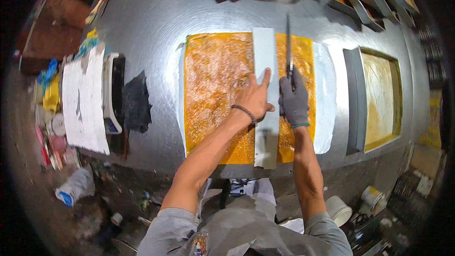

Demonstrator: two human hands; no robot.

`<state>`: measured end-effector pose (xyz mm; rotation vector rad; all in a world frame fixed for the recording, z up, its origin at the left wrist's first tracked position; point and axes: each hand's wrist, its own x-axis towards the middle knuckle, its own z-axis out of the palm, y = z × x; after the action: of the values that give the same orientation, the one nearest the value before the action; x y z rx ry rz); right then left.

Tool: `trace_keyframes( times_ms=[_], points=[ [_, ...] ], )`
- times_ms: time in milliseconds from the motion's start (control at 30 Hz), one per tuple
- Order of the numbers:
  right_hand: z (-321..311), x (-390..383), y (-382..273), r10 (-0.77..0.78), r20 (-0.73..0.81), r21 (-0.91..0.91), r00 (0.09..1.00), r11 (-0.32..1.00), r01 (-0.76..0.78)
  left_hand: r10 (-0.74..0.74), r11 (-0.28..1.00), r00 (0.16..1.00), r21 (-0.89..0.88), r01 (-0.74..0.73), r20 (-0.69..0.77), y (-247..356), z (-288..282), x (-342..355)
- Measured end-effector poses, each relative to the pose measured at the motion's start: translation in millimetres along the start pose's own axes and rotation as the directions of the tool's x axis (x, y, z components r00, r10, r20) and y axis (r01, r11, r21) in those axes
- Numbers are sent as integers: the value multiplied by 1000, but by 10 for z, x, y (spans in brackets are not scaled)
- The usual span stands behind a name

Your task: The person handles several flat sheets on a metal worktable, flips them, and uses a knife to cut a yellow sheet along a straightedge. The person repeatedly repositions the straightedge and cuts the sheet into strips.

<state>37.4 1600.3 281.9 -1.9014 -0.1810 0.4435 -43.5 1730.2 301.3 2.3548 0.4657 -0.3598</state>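
In the head view, a steel table (156, 33) is seen from above, and an orange-amber sheet (213, 95) is spread flat across its middle on a pale backing. A long grey straightedge (264, 57) is laid over the sheet, its long axis running from the near edge of the table straight away from the person, so that the sheet is crossed from front to back. It lies right of the sheet's centre, with a wide part of the sheet to its left and a narrow strip to its right.

The left hand (255, 98) is bare, with a dark band at the wrist. It is pressed flat on the straightedge and the sheet beside it, the fingers spread and pointing away from the person.

The right hand (294, 100) is covered by a grey glove and is closed around the handle of a knife (288, 52). The blade is pointed away from the person, parallel to the straightedge and just beside its right edge, over the narrow strip. Whether the tip touches the sheet cannot be told.

To the right, well apart from the hands, a grey-framed tray (353, 99) with a yellowish panel inside is set on the table. To the left, a white paper sheet (83, 99), a white scale-like device (110, 92) and a dark rag (136, 102) are seen near the table's edge.
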Motion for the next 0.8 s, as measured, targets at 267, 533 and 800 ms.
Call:
trace_keyframes(
  times_ms=[267,533,800],
  points=[
    [44,-51,-3,-115,66,-273,991,953,129,17,993,1000,113,-20,24,32,35,71],
    [-53,2,-323,48,152,-293,987,956,-1,43,995,998,88,-47,49,8,11,87],
    [-89,-15,-345,71,187,-291,980,957,-14,59,991,998,118,-63,35,-29,41,119]
  ],
)
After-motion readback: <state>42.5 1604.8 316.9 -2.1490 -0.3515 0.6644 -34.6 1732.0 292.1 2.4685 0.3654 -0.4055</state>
